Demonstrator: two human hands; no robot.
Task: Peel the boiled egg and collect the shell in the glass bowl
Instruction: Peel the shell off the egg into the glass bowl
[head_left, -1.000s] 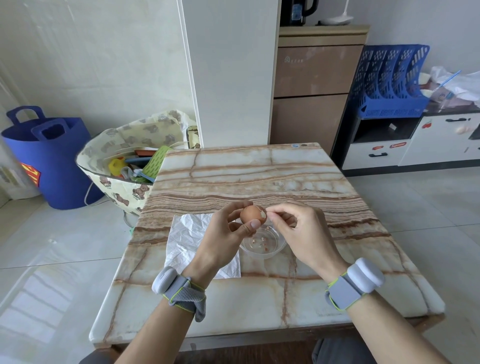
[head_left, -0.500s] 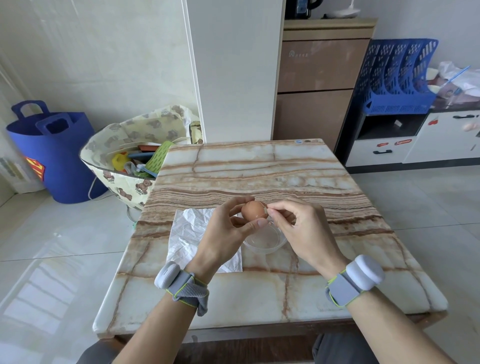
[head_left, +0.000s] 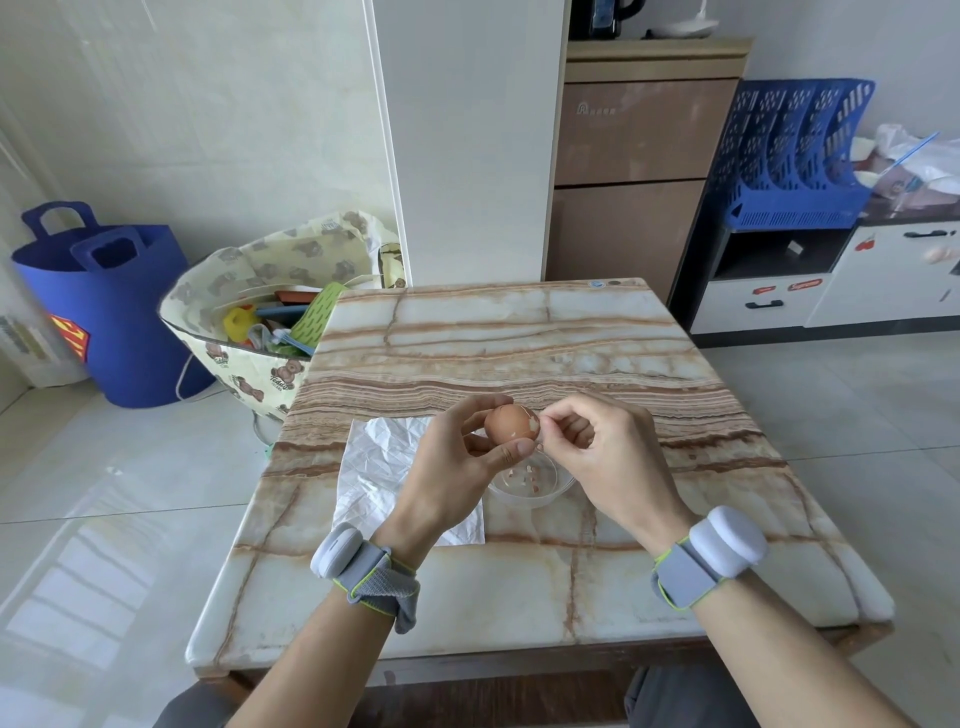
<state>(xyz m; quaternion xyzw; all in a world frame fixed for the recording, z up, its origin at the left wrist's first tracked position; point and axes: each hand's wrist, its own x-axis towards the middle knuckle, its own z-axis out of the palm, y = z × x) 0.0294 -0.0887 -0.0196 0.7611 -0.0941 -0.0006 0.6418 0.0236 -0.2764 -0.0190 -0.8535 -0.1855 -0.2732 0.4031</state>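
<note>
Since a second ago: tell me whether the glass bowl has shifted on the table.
No. The glass bowl lies where it did, just right of the white sheet on the table.

A marble-patterned counter (head_left: 519, 332) stands on glossy pale floor tiles (head_left: 104, 467); behind it, white walls (head_left: 208, 130), a brown cabinet (head_left: 634, 182), a blue bag (head_left: 119, 312).

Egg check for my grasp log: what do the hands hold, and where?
Left hand grips the brown boiled egg round its middle; right hand pinches shell at its peeled end.
</note>
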